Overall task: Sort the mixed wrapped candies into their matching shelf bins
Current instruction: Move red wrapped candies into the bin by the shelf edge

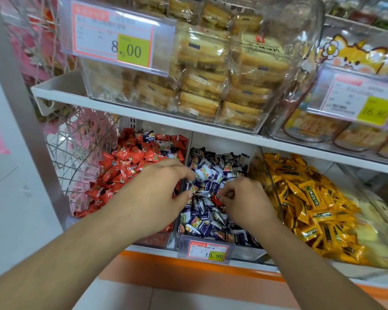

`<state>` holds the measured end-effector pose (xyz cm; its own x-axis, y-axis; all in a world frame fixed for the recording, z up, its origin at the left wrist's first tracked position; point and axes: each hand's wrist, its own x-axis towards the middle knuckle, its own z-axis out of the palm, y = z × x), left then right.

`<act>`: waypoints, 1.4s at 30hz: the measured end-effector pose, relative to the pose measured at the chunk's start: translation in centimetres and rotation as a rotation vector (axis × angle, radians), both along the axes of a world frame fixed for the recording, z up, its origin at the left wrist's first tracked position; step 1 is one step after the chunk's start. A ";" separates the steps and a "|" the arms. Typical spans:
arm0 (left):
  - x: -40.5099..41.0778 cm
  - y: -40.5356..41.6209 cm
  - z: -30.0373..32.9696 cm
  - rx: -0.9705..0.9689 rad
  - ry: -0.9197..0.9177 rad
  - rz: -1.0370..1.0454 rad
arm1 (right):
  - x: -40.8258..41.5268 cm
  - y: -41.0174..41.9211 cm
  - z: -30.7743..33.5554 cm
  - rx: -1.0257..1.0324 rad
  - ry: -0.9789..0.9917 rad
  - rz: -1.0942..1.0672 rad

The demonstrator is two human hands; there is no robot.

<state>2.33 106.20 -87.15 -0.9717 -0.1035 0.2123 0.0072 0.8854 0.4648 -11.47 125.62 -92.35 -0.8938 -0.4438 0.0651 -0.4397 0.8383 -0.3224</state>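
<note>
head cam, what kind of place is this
Most likely a shop's bulk sweets aisle: price tags clipped to the shelf, clear bins of wrapped candies sorted by colour, and packaged biscuits on the shelf above.

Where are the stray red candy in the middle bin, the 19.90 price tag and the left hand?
stray red candy [215, 199], head view, its wrapper
19.90 price tag [207, 252], head view, tag face
left hand [160, 189], head view, back of hand

A single head-worn wide-angle view looks forward and down, close over the middle candy bin [251, 249], upper shelf [143, 116] far, floor near.
</note>
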 end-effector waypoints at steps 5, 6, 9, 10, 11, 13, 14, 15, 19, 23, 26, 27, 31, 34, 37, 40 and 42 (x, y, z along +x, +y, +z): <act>0.0 0.0 0.0 0.005 -0.020 -0.005 | 0.1 -0.5 -0.8 0.168 0.037 -0.025; 0.1 -0.1 0.0 0.009 -0.025 -0.007 | 0.1 -0.6 -0.8 0.183 0.043 -0.035; 0.1 0.0 0.1 0.014 -0.034 -0.001 | -0.2 -0.7 -1.1 0.182 0.048 -0.043; 0.1 0.0 0.1 0.013 -0.026 0.003 | -0.3 -0.6 -1.2 0.169 0.049 -0.039; 0.1 -0.1 0.2 0.013 -0.016 0.006 | -0.3 -0.6 -1.2 0.151 0.054 -0.032; 0.1 -0.1 0.3 0.012 0.004 0.009 | -0.3 -0.4 -0.8 0.075 0.052 -0.012; 0.1 -0.1 0.3 0.014 0.013 0.013 | -0.3 -0.4 -0.2 0.014 0.043 -0.004; 0.1 -0.1 0.4 0.021 0.017 0.019 | -0.2 -0.4 0.6 -0.052 0.032 0.004; 0.0 0.2 0.9 0.159 0.050 0.069 | 1.6 -0.5 5.0 -0.382 -0.094 0.065; 0.0 0.6 1.7 0.541 0.034 0.021 | 4.6 -1.0 7.3 -0.656 -0.272 0.215; 0.0 -0.1 1.9 0.566 0.110 0.077 | 4.9 -0.9 7.2 -0.686 -0.281 0.231; 0.0 -0.6 1.9 0.505 0.136 0.154 | 4.5 -0.7 6.8 -0.650 -0.244 0.208; 0.4 -1.9 1.4 0.070 0.099 0.301 | 2.6 0.6 4.4 -0.340 -0.024 0.157; 0.5 -1.2 1.2 0.022 0.059 0.138 | 2.1 0.2 2.5 -0.161 -0.075 0.296; 0.1 -0.3 0.6 -0.019 -0.009 0.005 | 1.8 -0.8 0.5 -0.058 -0.158 0.445; -0.1 -0.2 -0.1 -0.054 -0.058 -0.029 | 1.1 -1.0 -0.3 -0.019 -0.143 0.403; -0.3 -0.5 -0.4 -0.058 -0.076 -0.031 | 0.5 -0.6 -0.2 0.020 -0.067 0.352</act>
